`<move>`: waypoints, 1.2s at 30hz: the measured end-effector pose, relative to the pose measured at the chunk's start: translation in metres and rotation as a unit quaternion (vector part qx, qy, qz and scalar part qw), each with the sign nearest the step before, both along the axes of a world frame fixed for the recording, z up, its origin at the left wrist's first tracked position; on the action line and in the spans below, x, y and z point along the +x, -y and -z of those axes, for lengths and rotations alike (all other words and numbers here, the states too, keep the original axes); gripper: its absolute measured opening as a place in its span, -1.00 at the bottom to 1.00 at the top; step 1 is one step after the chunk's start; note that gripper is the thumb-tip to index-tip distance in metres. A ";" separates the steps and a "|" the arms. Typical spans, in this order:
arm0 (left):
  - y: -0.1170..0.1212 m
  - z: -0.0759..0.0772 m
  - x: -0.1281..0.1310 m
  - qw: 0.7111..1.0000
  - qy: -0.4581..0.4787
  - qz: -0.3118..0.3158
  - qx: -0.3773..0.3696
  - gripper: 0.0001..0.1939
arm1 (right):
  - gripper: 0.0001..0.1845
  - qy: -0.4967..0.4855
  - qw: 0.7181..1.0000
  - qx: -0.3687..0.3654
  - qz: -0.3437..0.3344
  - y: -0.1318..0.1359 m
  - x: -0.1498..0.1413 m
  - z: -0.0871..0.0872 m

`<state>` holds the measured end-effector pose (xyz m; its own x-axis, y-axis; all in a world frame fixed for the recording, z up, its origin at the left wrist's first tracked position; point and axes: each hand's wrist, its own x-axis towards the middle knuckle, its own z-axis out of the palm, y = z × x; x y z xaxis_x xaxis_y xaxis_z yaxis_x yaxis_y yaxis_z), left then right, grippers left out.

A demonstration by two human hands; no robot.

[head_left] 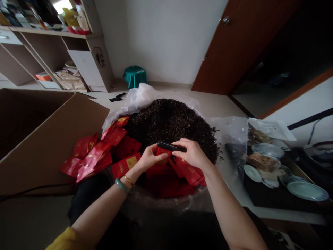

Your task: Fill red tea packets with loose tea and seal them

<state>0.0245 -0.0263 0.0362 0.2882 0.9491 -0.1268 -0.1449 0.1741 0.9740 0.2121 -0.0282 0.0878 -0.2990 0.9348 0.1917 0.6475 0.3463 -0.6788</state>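
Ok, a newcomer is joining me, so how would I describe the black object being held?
Find the mound of dark, dried bits in cloudy plastic. At its near side, the right hand grips a slim black bar above the red packets. Its smooth, glossy body and rounded end set it apart from those printed packets.

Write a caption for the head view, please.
Two hands hold a black device at a red packet, beside dark loose leaves.

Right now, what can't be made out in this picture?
All in the head view:
- Red packet: partly behind the black tool and the left hand's fingers.
- Small print on loose packets: too small, blurred.
- Cardboard box: cut off by the left edge; inside too dark.
- Beyond the door: darkness.
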 end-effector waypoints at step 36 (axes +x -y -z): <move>-0.010 0.003 -0.008 0.988 0.071 -0.137 -0.023 -0.65 | -0.58 0.051 0.981 0.083 0.168 -0.042 0.031 0.067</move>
